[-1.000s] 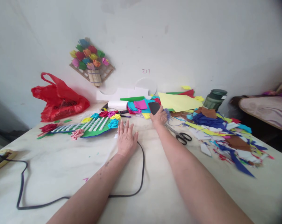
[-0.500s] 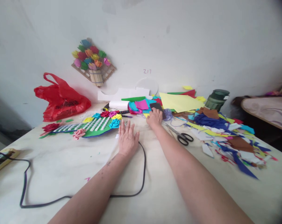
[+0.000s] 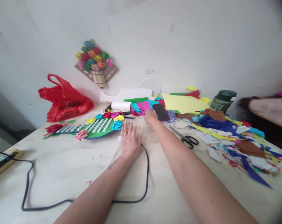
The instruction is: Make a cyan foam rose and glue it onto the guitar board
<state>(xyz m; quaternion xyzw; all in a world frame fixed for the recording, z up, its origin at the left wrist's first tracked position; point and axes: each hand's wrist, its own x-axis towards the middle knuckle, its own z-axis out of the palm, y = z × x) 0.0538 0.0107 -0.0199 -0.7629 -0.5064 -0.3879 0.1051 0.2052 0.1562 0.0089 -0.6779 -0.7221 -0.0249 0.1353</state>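
My left hand [image 3: 131, 141] lies flat and open on the pale table [image 3: 61, 168], fingers stretched toward a paper craft [image 3: 94, 126] of coloured flowers and white strips on green card. My right hand [image 3: 151, 116] reaches further back and rests by the left edge of a dark phone [image 3: 160, 112]. The phone lies flat on a pile of pink and blue paper squares [image 3: 142, 106]. The right hand's fingers look loose, with nothing held in them.
Black scissors [image 3: 188, 140] lie right of my right arm, beside a heap of paper scraps [image 3: 236, 140], a yellow sheet [image 3: 185, 102] and a green jar [image 3: 223, 100]. A black cable [image 3: 84, 200] loops under my left arm to a power strip [image 3: 2, 157]. A red bag [image 3: 64, 100] sits back left.
My right hand lowered the dark phone onto the paper pile, let go of it and now rests beside it. My left hand stayed flat on the table.
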